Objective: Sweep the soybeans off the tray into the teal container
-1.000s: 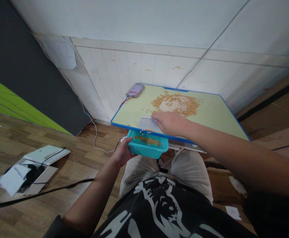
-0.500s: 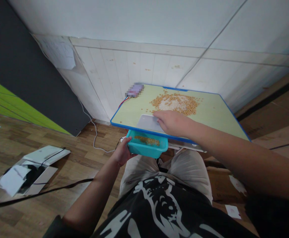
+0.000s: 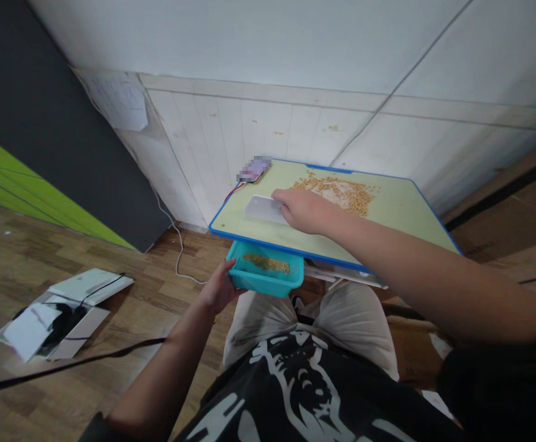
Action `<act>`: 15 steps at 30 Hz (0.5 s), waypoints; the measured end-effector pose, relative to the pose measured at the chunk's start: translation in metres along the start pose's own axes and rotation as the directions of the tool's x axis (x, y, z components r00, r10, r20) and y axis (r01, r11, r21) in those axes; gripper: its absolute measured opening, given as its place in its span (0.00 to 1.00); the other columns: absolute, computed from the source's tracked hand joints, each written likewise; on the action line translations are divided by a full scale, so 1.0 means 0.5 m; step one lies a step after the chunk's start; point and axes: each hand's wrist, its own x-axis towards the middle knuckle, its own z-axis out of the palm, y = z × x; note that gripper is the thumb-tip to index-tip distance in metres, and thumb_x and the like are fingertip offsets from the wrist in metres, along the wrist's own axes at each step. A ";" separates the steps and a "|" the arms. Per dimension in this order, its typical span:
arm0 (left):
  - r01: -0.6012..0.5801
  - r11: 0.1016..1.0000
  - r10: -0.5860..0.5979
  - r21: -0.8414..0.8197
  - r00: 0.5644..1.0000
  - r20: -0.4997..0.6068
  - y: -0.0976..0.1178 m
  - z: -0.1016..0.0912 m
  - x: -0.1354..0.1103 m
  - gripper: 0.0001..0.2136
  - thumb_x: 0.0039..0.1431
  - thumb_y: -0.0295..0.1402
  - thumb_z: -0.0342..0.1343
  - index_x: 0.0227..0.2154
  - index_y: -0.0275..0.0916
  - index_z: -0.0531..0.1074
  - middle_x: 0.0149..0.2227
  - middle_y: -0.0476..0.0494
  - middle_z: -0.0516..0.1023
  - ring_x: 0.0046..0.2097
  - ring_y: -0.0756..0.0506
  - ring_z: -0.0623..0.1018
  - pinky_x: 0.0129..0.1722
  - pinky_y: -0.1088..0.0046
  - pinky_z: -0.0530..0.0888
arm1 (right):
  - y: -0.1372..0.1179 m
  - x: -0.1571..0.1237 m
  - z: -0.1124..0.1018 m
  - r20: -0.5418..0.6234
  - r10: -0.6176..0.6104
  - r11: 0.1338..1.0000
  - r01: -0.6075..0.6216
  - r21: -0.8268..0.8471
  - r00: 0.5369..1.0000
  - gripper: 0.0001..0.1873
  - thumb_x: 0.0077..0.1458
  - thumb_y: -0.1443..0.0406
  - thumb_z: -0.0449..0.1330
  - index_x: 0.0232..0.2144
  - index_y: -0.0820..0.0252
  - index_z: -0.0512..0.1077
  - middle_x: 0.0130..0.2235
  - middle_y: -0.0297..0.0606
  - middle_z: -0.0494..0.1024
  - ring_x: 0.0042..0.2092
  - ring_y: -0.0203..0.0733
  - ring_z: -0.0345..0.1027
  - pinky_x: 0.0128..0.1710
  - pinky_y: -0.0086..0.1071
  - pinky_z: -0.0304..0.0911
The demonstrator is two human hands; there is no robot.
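Observation:
My left hand (image 3: 221,286) grips the left end of a turquoise plastic tub (image 3: 268,283) just below the table's front edge. Soybeans (image 3: 268,264) lie in a strip on the tub's bottom. Over the tabletop, my right hand (image 3: 305,210) is closed on the right end of a flat, whitish translucent scraper (image 3: 264,210). Behind that hand, a heap of soybeans (image 3: 362,197) surrounds a patch of white grains (image 3: 339,189) that look like rice. The hand and forearm hide part of the heap.
The pale yellow-green table (image 3: 401,215) has a blue rim and stands against a white wall. A blurred phone-like device (image 3: 255,168) with a red cord rests at its back left corner. An open white box (image 3: 74,316) sits on the floor at left; cardboard boxes (image 3: 516,221) stand at right.
My right hand has moved the scraper left and back, away from the table's front edge. My left hand has shifted the tub slightly left and out from under the edge.

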 end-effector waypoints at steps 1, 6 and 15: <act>-0.002 1.000 0.002 -0.002 1.000 -0.008 0.002 -0.007 -0.002 0.23 0.62 0.43 0.56 0.57 0.38 0.72 0.51 0.35 0.84 0.45 0.39 0.83 0.39 0.64 0.80 | -0.006 0.012 0.006 0.000 -0.015 1.000 0.015 0.004 1.000 0.15 0.67 0.71 0.49 0.50 0.62 0.72 0.49 0.52 0.82 0.47 0.50 0.75 0.40 0.35 0.59; -0.035 0.999 0.034 -0.033 0.999 -0.023 0.007 -0.039 -0.012 0.22 0.63 0.41 0.56 0.58 0.37 0.72 0.48 0.37 0.85 0.40 0.41 0.83 0.36 0.66 0.80 | -0.028 0.070 0.048 -0.049 -0.110 0.994 0.111 0.021 0.993 0.16 0.69 0.69 0.48 0.52 0.61 0.73 0.49 0.50 0.82 0.49 0.50 0.75 0.42 0.36 0.61; -0.075 0.996 0.074 -0.047 0.997 -0.022 0.015 -0.057 -0.015 0.23 0.63 0.41 0.56 0.58 0.38 0.73 0.50 0.36 0.85 0.43 0.40 0.83 0.39 0.64 0.80 | -0.058 0.136 0.084 -0.073 -0.133 0.991 0.135 0.024 0.988 0.17 0.68 0.69 0.50 0.51 0.58 0.76 0.51 0.48 0.83 0.49 0.48 0.75 0.41 0.35 0.61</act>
